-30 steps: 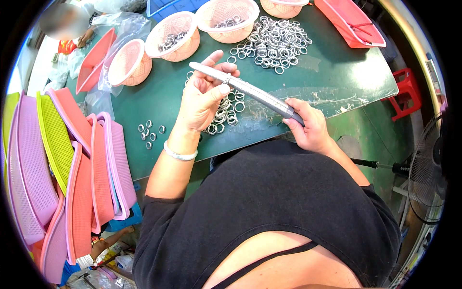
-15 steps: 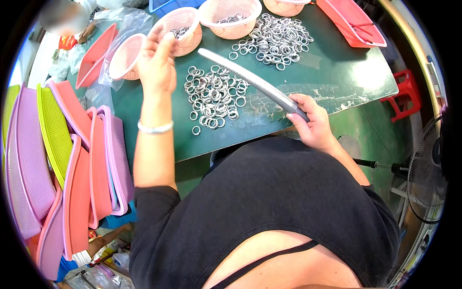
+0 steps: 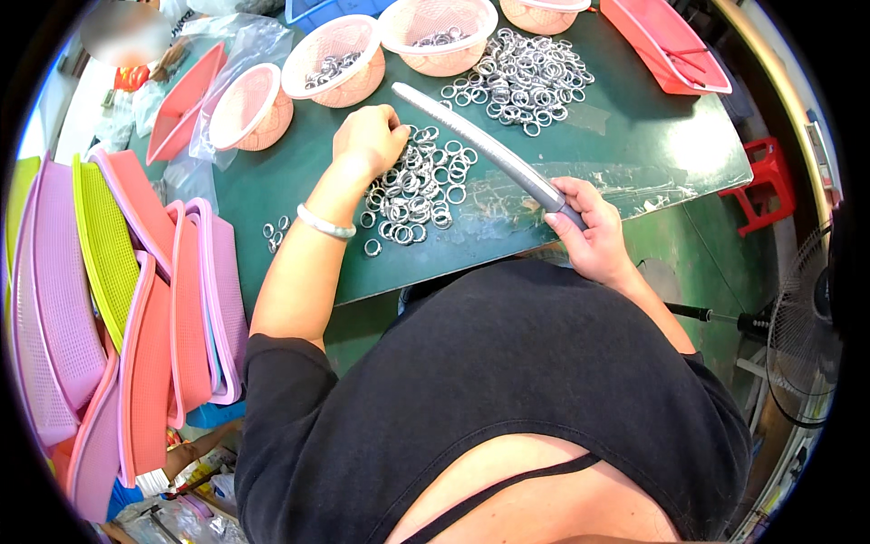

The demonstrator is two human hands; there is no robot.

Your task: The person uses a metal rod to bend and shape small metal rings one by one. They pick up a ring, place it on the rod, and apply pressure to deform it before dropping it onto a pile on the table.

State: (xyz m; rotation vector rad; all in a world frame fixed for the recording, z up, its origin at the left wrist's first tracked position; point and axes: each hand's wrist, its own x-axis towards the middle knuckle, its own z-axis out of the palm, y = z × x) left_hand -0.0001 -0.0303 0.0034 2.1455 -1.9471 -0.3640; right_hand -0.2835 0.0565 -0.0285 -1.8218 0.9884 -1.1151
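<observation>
In my right hand (image 3: pixel 594 231) is a ring mandrel (image 3: pixel 494 150), a long tapered silver rod with a dark grey handle. It slants up and leftward over the table, and no ring shows on it. My left hand (image 3: pixel 367 140), with a pale bangle on its wrist, is at the upper left edge of a pile of silver rings (image 3: pixel 417 186). Its fingers curl down against the rings, and the fingertips are hidden from view. A larger heap of silver rings (image 3: pixel 526 77) lies beyond the mandrel. Several loose rings (image 3: pixel 275 233) lie left of my forearm.
Along the far side stand pink baskets, including one holding rings (image 3: pixel 362 82) and another (image 3: pixel 462 59). A pink tray (image 3: pixel 666 54) sits at the far right of the green table (image 3: pixel 322 195). Stacked colored baskets (image 3: pixel 131 308) crowd the left; a red stool (image 3: pixel 761 181) and fan (image 3: pixel 802 317) stand right.
My left hand has come down from in front of the pink baskets, toward me and to the right, to the ring pile. My right hand and the mandrel have barely moved.
</observation>
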